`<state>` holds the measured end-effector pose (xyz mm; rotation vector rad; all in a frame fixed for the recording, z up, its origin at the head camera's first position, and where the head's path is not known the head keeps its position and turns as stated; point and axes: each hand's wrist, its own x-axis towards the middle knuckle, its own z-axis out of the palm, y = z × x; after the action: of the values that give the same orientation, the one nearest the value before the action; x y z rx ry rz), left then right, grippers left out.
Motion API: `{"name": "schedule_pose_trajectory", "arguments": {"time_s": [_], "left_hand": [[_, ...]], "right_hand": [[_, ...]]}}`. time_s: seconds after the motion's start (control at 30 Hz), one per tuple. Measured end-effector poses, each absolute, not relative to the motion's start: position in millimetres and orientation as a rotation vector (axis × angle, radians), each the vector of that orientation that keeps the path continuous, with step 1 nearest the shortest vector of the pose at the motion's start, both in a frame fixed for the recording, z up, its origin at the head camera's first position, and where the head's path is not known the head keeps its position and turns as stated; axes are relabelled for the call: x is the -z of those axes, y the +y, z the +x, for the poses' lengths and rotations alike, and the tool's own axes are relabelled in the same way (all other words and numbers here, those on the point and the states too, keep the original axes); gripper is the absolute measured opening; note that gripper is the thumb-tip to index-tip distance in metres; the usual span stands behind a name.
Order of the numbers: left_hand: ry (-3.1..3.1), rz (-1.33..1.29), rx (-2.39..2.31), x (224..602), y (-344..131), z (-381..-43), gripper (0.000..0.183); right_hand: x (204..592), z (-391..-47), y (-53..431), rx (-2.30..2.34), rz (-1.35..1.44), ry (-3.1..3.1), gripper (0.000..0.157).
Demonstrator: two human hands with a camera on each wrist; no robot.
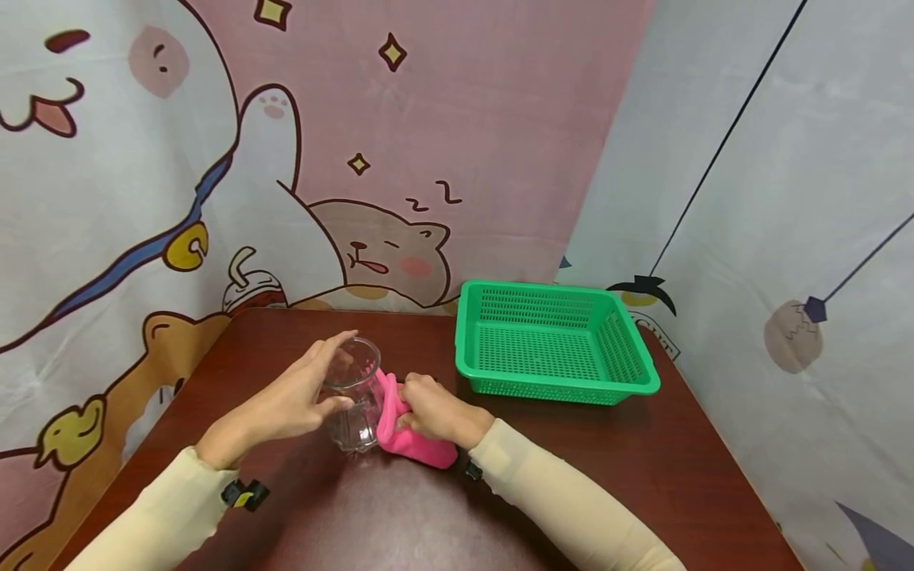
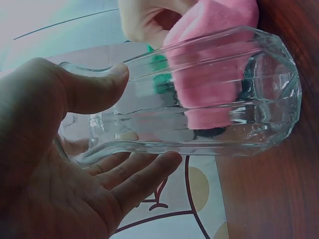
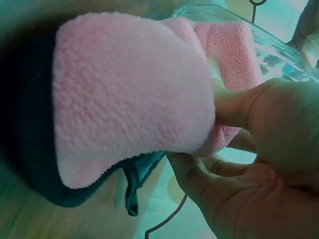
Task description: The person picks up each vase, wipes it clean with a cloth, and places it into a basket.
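Observation:
A clear glass jar (image 1: 353,424) with faceted sides stands on the table, its round open rim upward. My left hand (image 1: 303,388) is around its upper part, the thumb on the near side and the fingers along the far side. Bunched in my right hand (image 1: 437,408) is a pink fluffy cloth (image 1: 421,448), pinched between thumb and fingers. One folded part of the cloth lies against the jar's right side, showing pink through the glass (image 2: 149,112) in the left wrist view. The right wrist view shows a dark edge and a small loop (image 3: 130,191) under the cloth.
A green plastic basket (image 1: 557,388) with slotted walls stands at the back right of the brown table (image 1: 400,515). Behind the table hangs a cartoon-printed cloth backdrop (image 1: 500,119), which continues along both sides.

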<state>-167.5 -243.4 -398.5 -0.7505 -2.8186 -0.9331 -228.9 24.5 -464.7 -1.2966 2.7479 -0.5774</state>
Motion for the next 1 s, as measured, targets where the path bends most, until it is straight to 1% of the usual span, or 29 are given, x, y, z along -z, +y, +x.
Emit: {"name": "schedule_pose_trajectory", "arguments": {"time_s": [0.13,0.57,0.87,1.0], "left_hand": [[-2.828,-0.745,0.925,398.5,-242.8,-167.3,0.103],[-2.829,-0.739,0.916,397.5,-241.5,-167.6,0.102],[-2.836,-0.736,0.916,396.7,-241.6,-167.1,0.102],[-2.842,-0.732,0.918,396.6,-242.1,-167.2,0.102]], "right_hand": [[468.0,-229.3,25.6,0.550,-1.288,2.754,0.020],[468.8,-229.5,24.7,0.581,-1.259,2.745,0.016],[469.3,-231.8,25.6,0.702,-1.276,2.720,0.032],[469.3,-232.8,26.1,0.754,-1.285,2.710,0.034]]}}
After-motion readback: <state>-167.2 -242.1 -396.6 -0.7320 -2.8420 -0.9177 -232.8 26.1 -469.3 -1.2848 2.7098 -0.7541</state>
